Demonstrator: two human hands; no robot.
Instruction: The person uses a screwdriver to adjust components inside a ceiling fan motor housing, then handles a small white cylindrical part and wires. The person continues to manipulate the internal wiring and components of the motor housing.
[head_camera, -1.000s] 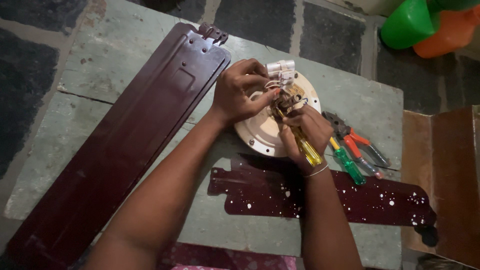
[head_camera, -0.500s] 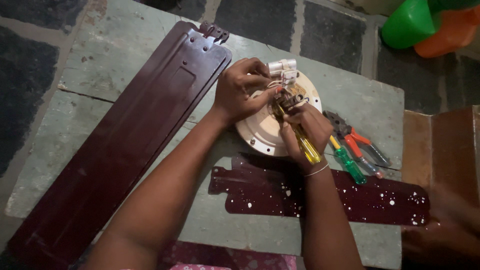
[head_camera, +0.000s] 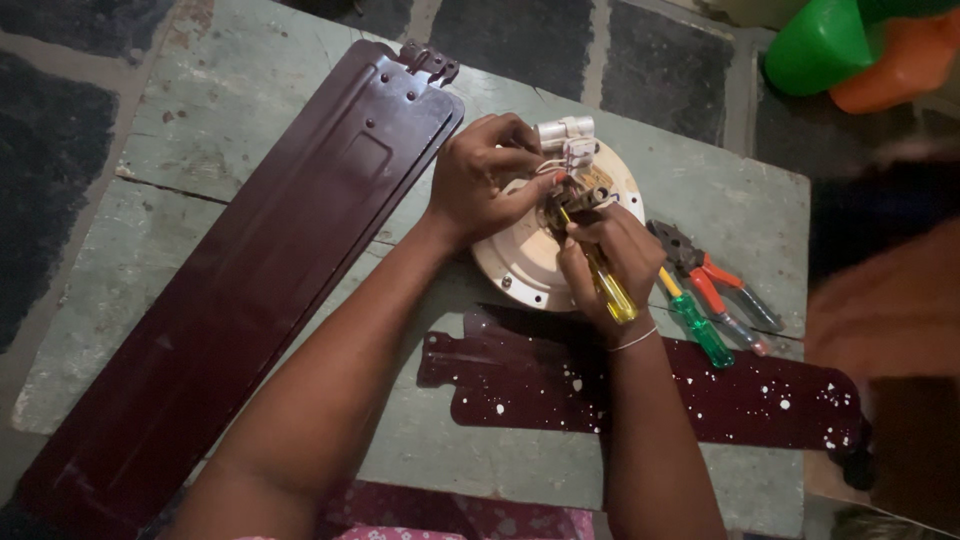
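A cream round fan motor housing (head_camera: 520, 262) lies on a grey-green slab. My left hand (head_camera: 482, 180) grips the white wires and the small white capacitor block (head_camera: 566, 136) at the motor's top. My right hand (head_camera: 610, 262) is closed around a yellow-handled screwdriver (head_camera: 606, 285), whose tip points into the wiring at the motor's centre. Both hands meet over the motor hub.
A stack of long maroon fan blades (head_camera: 250, 280) lies to the left. Another maroon blade with white specks (head_camera: 640, 390) lies below the motor. A green screwdriver (head_camera: 698, 326) and red-handled pliers (head_camera: 712, 280) rest on the right. Green and orange plastic objects (head_camera: 850, 45) sit top right. A blurred person's arm (head_camera: 890, 310) intrudes at right.
My hands stay on the motor with only slight shifts. A blurred arm has come into view at the right edge, covering the wooden board seen there before.
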